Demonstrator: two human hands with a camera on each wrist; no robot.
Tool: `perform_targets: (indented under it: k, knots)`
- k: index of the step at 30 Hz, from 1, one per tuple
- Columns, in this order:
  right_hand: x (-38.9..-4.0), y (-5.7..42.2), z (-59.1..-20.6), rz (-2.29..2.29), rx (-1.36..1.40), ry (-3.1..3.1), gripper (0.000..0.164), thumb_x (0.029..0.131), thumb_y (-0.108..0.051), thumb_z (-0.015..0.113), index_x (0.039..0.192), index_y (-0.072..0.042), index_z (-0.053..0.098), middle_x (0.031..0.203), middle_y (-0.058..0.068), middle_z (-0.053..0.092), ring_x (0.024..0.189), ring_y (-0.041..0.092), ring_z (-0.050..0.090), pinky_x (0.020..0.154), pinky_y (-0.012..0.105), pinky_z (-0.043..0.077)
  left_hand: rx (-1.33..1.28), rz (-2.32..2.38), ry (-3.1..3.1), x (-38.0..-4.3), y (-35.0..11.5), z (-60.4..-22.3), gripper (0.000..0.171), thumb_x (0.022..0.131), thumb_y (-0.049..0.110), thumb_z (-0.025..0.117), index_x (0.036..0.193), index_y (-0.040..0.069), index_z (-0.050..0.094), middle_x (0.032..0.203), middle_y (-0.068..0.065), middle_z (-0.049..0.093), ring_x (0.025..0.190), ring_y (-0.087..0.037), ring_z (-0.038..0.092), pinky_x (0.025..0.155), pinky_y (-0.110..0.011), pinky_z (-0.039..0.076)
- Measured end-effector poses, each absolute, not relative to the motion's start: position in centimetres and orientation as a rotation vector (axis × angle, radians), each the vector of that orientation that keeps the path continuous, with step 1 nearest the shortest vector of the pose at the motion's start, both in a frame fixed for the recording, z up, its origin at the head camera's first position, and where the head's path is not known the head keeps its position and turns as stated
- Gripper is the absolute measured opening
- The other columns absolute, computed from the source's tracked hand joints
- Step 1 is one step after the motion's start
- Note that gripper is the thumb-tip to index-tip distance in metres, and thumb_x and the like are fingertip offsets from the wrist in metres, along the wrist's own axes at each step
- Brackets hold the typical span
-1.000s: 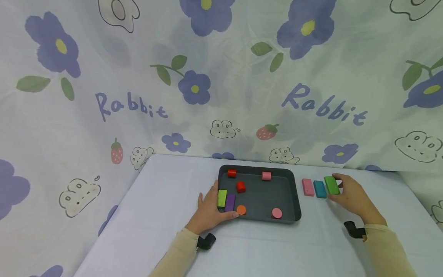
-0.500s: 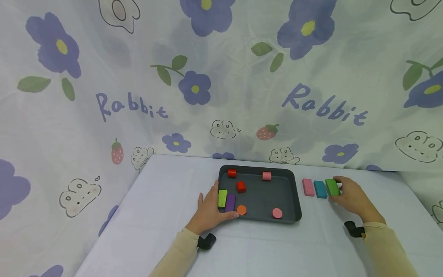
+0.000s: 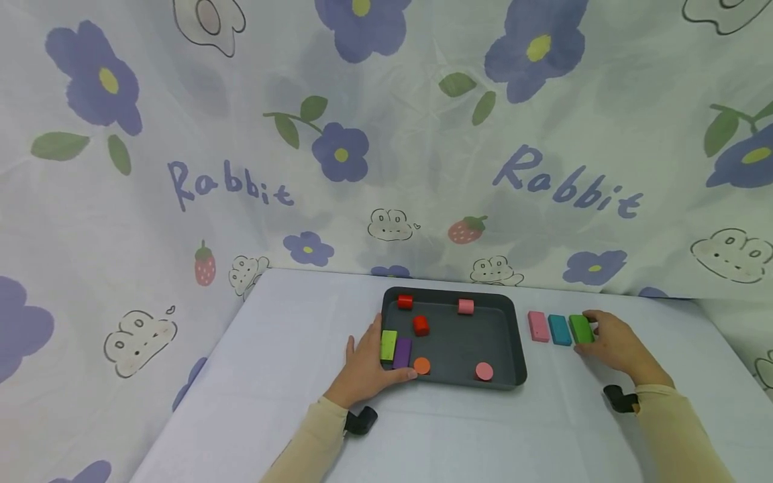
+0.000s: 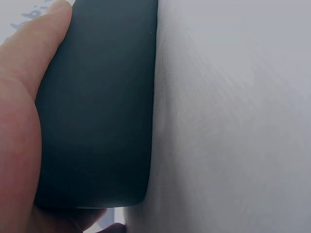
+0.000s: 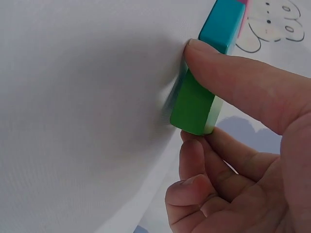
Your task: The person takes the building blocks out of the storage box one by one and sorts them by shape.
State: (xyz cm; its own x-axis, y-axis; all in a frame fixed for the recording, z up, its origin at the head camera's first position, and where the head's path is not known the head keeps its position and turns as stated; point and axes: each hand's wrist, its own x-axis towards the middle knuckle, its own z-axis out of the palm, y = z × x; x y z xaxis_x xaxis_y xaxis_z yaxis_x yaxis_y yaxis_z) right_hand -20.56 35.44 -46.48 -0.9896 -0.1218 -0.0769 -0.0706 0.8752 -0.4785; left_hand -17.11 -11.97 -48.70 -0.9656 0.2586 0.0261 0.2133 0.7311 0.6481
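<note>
My left hand [image 3: 362,376] lies around the near left corner of a dark grey tray [image 3: 449,342], touching it with straight fingers along the left side and the thumb along the front rim. The tray's outer wall [image 4: 99,107] fills much of the left wrist view. At the right, my right hand [image 3: 619,343] pinches a green block [image 3: 582,329] by its ends, the thumb on its near end. In the right wrist view that green block [image 5: 192,104] is beside a blue block [image 5: 223,24]. A pink block [image 3: 539,327] lies left of the blue one.
Inside the tray are a lime block [image 3: 388,346], a purple block [image 3: 401,353], an orange round piece [image 3: 421,365], a pink round piece [image 3: 484,371], a pink cylinder [image 3: 466,306] and red pieces [image 3: 421,326]. A patterned cloth [image 3: 386,168] hangs behind the white table [image 3: 290,322].
The right hand has moved slightly down and nearer with the green block, which is now almost in line with the blue and pink blocks. The left hand and tray stay put.
</note>
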Motion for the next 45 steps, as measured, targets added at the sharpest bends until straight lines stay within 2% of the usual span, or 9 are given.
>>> perform_targets:
  k: [13, 28, 35, 45]
  knots:
    - [-21.3, 36.0, -46.1, -0.706, -0.14, 2.873, 0.083, 0.078, -0.022, 0.084, 0.132, 0.024, 0.04, 0.12, 0.042, 0.053, 0.105, 0.051, 0.056, 0.085, 0.06, 0.051, 0.396, 1.048, 2.863, -17.2, -12.0, -48.6, 0.129, 0.075, 0.069, 0.076, 0.161, 0.002, 0.007, 0.164, -0.016, 0.023, 0.149, -0.032, 0.028, 0.117, -0.067, -0.002]
    - [-21.9, 36.3, -46.0, -0.715, -0.146, 2.844, 0.084, 0.077, -0.023, 0.085, 0.131, 0.024, 0.041, 0.124, 0.041, 0.051, 0.1, 0.046, 0.058, 0.081, 0.055, 0.053, 0.395, 1.06, 2.865, -17.3, -12.1, -48.7, 0.13, 0.074, 0.07, 0.076, 0.161, 0.003, 0.006, 0.164, -0.016, 0.024, 0.148, -0.033, 0.029, 0.116, -0.067, -0.002]
    - [-21.9, 36.1, -46.0, -0.719, -0.15, 2.842, 0.082, 0.079, -0.022, 0.084, 0.132, 0.023, 0.042, 0.125, 0.042, 0.051, 0.101, 0.046, 0.058, 0.082, 0.056, 0.053, 0.391, 1.052, 2.869, -17.2, -12.2, -48.9, 0.131, 0.074, 0.068, 0.078, 0.161, 0.003, 0.005, 0.164, -0.017, 0.024, 0.149, -0.033, 0.028, 0.117, -0.066, -0.001]
    - [-21.6, 35.9, -46.2, -0.713, -0.142, 2.84, 0.089, 0.078, -0.022, 0.085, 0.136, 0.024, 0.036, 0.127, 0.044, 0.048, 0.109, 0.055, 0.054, 0.088, 0.063, 0.05, 0.365, 1.036, 2.863, -17.2, -12.2, -49.0, 0.132, 0.073, 0.071, 0.077, 0.162, 0.004, 0.004, 0.164, -0.016, 0.024, 0.149, -0.032, 0.028, 0.117, -0.065, -0.002]
